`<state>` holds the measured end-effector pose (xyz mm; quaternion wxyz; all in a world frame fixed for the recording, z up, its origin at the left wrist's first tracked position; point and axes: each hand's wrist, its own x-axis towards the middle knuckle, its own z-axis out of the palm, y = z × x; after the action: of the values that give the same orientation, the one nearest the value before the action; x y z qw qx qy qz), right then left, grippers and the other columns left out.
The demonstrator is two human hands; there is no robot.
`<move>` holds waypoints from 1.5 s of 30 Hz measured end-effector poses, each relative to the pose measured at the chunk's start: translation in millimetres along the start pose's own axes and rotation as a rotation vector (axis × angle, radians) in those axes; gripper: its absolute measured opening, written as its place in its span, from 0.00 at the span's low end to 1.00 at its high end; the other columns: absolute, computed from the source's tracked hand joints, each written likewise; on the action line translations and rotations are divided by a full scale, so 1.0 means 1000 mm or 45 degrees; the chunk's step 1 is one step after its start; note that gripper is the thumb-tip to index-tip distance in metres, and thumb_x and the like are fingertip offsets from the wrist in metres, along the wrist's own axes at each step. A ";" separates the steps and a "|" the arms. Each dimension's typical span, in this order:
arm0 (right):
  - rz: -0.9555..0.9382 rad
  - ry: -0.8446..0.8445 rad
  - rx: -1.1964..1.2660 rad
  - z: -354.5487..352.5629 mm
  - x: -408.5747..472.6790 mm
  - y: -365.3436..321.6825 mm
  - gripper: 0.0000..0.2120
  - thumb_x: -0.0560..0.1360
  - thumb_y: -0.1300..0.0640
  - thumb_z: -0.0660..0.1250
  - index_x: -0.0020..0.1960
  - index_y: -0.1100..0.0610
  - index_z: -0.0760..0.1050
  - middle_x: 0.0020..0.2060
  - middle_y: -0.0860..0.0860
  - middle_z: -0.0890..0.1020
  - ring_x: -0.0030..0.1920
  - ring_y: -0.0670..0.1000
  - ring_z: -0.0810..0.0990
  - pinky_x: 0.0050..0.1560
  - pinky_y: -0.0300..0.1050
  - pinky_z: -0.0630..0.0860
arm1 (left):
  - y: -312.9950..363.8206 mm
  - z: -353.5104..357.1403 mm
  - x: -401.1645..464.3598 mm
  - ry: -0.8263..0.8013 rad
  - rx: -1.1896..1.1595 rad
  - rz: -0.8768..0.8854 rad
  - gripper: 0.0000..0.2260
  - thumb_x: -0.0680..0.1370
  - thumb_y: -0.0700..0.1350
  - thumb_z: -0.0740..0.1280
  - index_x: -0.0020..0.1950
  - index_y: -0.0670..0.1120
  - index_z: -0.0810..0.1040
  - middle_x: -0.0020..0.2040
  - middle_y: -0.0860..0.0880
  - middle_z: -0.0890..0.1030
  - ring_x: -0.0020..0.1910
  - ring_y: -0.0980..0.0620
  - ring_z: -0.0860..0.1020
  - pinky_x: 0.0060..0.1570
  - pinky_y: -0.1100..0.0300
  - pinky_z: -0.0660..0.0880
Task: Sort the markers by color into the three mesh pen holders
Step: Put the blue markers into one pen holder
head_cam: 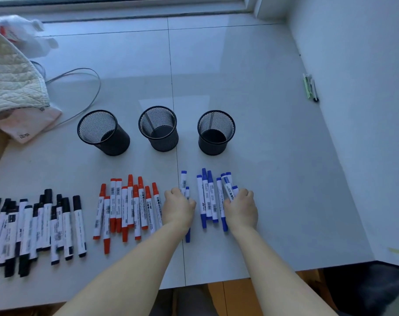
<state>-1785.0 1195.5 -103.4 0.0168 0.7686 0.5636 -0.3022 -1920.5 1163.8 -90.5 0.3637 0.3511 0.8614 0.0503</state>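
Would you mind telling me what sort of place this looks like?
Probably a room in a home: a white table against a window sill, with a quilted blanket and a plastic bag nearby.

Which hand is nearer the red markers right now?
Left. The left hand lies right beside the red markers, at their right edge. The right hand is farther right, past the blue markers, gripping some.

3 black mesh holders upright in a row, empty. Black markers, red, blue lie grouped in front.
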 end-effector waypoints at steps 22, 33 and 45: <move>0.059 0.095 0.886 -0.085 0.014 -0.046 0.09 0.69 0.60 0.62 0.33 0.54 0.64 0.30 0.53 0.72 0.29 0.54 0.70 0.25 0.42 0.69 | 0.048 -0.057 -0.009 -0.165 -0.721 0.270 0.13 0.76 0.50 0.61 0.34 0.47 0.67 0.27 0.53 0.65 0.27 0.53 0.62 0.29 0.59 0.62; -0.163 0.074 1.655 -0.158 0.065 -0.129 0.07 0.72 0.60 0.65 0.37 0.60 0.71 0.19 0.46 0.76 0.24 0.45 0.77 0.29 0.37 0.76 | 0.133 -0.124 0.019 0.034 -1.007 0.519 0.17 0.77 0.50 0.60 0.31 0.49 0.61 0.26 0.54 0.63 0.26 0.53 0.62 0.31 0.57 0.61; -0.126 -0.026 1.413 -0.098 0.096 -0.129 0.13 0.71 0.53 0.67 0.45 0.64 0.75 0.22 0.56 0.71 0.17 0.51 0.68 0.19 0.38 0.66 | 0.166 -0.118 0.057 0.022 -1.486 0.557 0.11 0.79 0.49 0.62 0.39 0.47 0.71 0.28 0.53 0.69 0.25 0.59 0.69 0.32 0.66 0.73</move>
<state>-1837.3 1360.9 -29.3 -0.3993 0.6317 0.3550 -0.5617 -1932.1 1345.0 18.7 0.4700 0.2622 0.6029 0.5890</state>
